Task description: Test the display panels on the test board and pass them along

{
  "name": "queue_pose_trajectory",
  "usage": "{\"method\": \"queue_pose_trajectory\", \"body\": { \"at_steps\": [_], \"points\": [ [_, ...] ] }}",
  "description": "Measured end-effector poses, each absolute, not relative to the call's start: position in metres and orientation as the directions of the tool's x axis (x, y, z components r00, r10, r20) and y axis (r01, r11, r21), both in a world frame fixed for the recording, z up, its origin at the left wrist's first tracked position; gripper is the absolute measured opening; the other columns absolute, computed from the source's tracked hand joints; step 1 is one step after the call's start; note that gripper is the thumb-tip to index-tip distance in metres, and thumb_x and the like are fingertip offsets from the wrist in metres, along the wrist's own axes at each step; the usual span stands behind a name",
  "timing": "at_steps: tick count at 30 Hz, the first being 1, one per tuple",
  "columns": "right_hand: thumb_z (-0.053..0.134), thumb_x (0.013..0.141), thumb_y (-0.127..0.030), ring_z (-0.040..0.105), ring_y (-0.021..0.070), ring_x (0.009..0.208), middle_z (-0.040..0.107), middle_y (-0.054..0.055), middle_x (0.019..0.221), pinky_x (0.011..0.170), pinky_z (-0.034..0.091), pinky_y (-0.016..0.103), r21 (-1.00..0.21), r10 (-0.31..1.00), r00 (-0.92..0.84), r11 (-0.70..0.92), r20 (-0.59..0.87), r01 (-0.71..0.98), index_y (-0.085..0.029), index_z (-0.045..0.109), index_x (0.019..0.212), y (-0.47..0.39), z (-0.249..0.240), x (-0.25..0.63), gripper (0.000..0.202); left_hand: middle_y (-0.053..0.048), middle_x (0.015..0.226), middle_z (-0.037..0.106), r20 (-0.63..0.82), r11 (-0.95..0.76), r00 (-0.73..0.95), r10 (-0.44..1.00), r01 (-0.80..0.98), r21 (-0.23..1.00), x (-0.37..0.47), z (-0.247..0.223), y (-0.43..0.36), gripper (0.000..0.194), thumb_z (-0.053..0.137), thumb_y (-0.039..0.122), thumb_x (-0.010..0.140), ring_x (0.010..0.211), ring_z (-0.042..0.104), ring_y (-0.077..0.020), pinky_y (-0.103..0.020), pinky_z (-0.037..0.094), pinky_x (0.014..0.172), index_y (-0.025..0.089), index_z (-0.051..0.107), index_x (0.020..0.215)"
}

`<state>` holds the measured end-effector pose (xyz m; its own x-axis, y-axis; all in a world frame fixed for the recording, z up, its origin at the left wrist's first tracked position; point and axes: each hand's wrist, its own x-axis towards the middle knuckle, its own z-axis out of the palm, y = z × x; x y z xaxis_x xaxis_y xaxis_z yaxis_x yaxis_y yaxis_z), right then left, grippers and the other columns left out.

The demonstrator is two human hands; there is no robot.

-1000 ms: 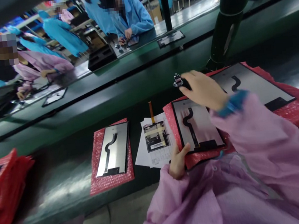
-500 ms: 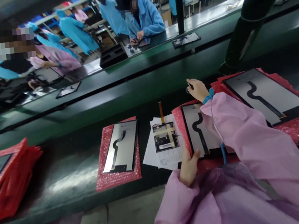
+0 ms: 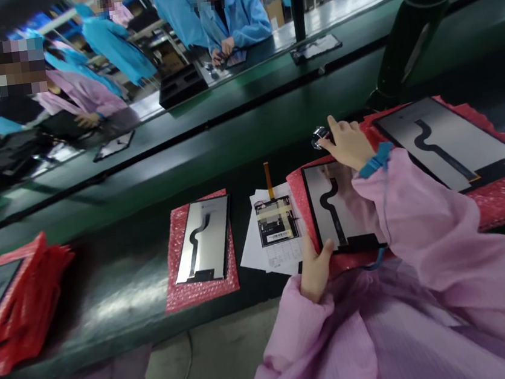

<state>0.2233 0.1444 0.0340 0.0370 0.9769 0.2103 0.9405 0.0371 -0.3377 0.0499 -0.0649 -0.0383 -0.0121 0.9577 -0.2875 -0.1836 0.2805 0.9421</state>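
While pink sleeves fill the near edge, the left hand (image 3: 314, 270) grips the near-left corner of a panel (image 3: 341, 213), thumb on top: flat rectangle, grey glossy face, black S-shaped strip and black bottom band. It lies on a red bubble-wrap sheet (image 3: 297, 193) on the dark green tabletop (image 3: 110, 303). Just left sits a small board (image 3: 275, 220) with tan tape and an orange ribbon tail, on white printed paper (image 3: 253, 256); barcode label there, text too small to read. Further left, a second panel (image 3: 203, 239) on its own red bubble-wrap. Red bags (image 3: 23, 301) at far left. The right hand (image 3: 350, 142), blue wrist strap (image 3: 375, 160) with a cord, fingers curled on a small shiny metal object (image 3: 319, 137) just past the panel's far edge; exact grip not clear. To the right, a larger panel (image 3: 450, 142) on red wrap. Beyond, a black post (image 3: 408, 32), another tabletop strip, people in blue and pink coats.
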Motion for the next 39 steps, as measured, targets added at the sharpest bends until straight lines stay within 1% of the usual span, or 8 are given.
{"method": "queue_pose_trajectory", "body": {
  "at_steps": [7, 13, 17, 21, 27, 32, 35, 39],
  "points": [
    [0.054, 0.096, -0.039, 0.072, 0.0346, 0.097, 0.075, 0.014, 0.098, 0.088, 0.056, 0.050, -0.457, 0.987, 0.149, -0.160, -0.059, 0.875, -0.010, 0.063, 0.130, 0.000, 0.018, 0.261, 0.046, -0.006, 0.126, 0.071, -0.335, 0.321, -0.030, 0.942, -0.214, 0.923, 0.041, -0.036, -0.069, 0.046, 0.079, 0.036, 0.082, 0.126, 0.063, -0.0270, -0.040, 0.043, 0.117, 0.025, 0.067, 0.125],
    [0.061, 0.089, -0.038, 0.073, 0.0254, 0.092, 0.076, 0.007, 0.099, 0.086, 0.061, 0.044, -0.883, 0.972, 0.105, -0.236, -0.212, 0.406, -0.018, 0.055, 0.146, -0.039, -0.011, 0.265, 0.061, -0.006, 0.125, 0.073, -0.399, 0.380, -0.021, 0.917, -0.266, 0.886, 0.035, -0.033, -0.071, 0.056, 0.085, 0.044, 0.076, 0.125, 0.065, -0.0269, -0.042, 0.047, 0.115, 0.023, 0.067, 0.125],
    [0.067, 0.086, -0.036, 0.071, 0.0245, 0.099, 0.075, 0.007, 0.107, 0.096, 0.058, 0.047, -0.958, 0.965, 0.147, -0.240, -0.217, 0.156, -0.021, 0.059, 0.143, -0.035, -0.008, 0.262, 0.060, -0.007, 0.126, 0.074, -0.601, 0.527, -0.133, 0.788, -0.359, 0.770, 0.029, -0.032, -0.066, 0.051, 0.085, 0.053, 0.073, 0.129, 0.064, -0.0306, -0.044, 0.053, 0.111, 0.024, 0.073, 0.114],
    [0.070, 0.082, -0.032, 0.070, 0.0234, 0.099, 0.076, 0.007, 0.107, 0.100, 0.056, 0.047, -0.968, 0.967, 0.124, -0.236, -0.225, 0.082, -0.019, 0.063, 0.140, -0.025, -0.006, 0.261, 0.060, -0.005, 0.125, 0.076, -0.632, 0.547, -0.135, 0.764, -0.385, 0.744, 0.025, -0.032, -0.059, 0.040, 0.083, 0.055, 0.076, 0.129, 0.065, -0.0308, -0.043, 0.055, 0.110, 0.029, 0.076, 0.106],
    [0.061, 0.084, -0.029, 0.068, 0.0220, 0.077, 0.073, 0.006, 0.087, 0.077, 0.060, 0.041, -0.933, 0.971, 0.047, -0.240, -0.236, 0.270, -0.015, 0.059, 0.143, -0.016, -0.022, 0.257, 0.060, -0.006, 0.131, 0.072, -0.514, 0.468, -0.111, 0.851, -0.285, 0.837, 0.026, -0.038, -0.056, 0.045, 0.082, 0.050, 0.079, 0.129, 0.064, -0.0263, -0.042, 0.049, 0.116, 0.026, 0.072, 0.116],
    [0.049, 0.093, -0.028, 0.069, 0.0278, 0.099, 0.069, 0.014, 0.109, 0.095, 0.056, 0.045, -0.686, 0.999, 0.043, -0.018, 0.018, 0.727, -0.012, 0.069, 0.126, -0.004, -0.013, 0.259, 0.041, -0.009, 0.135, 0.069, -0.408, 0.388, -0.065, 0.911, -0.207, 0.898, 0.027, -0.038, -0.060, 0.062, 0.086, 0.043, 0.075, 0.133, 0.061, -0.0274, -0.044, 0.041, 0.121, 0.021, 0.063, 0.128],
    [0.041, 0.093, -0.017, 0.065, 0.0298, 0.113, 0.066, 0.018, 0.123, 0.103, 0.052, 0.045, -0.561, 0.991, 0.012, 0.067, 0.136, 0.825, -0.009, 0.063, 0.130, 0.017, -0.004, 0.259, 0.044, -0.010, 0.137, 0.068, -0.420, 0.392, -0.070, 0.905, -0.251, 0.885, 0.027, -0.036, -0.063, 0.061, 0.085, 0.044, 0.075, 0.136, 0.058, -0.0280, -0.043, 0.039, 0.122, 0.020, 0.062, 0.127],
    [0.041, 0.090, -0.010, 0.063, 0.0310, 0.106, 0.070, 0.018, 0.118, 0.103, 0.048, 0.048, -0.471, 0.993, -0.080, 0.113, 0.090, 0.875, -0.008, 0.060, 0.127, 0.046, -0.001, 0.254, 0.042, -0.009, 0.137, 0.068, -0.420, 0.385, -0.090, 0.903, -0.266, 0.884, 0.028, -0.034, -0.067, 0.059, 0.086, 0.041, 0.075, 0.140, 0.056, -0.0272, -0.041, 0.037, 0.123, 0.022, 0.063, 0.125]
  ]
}}
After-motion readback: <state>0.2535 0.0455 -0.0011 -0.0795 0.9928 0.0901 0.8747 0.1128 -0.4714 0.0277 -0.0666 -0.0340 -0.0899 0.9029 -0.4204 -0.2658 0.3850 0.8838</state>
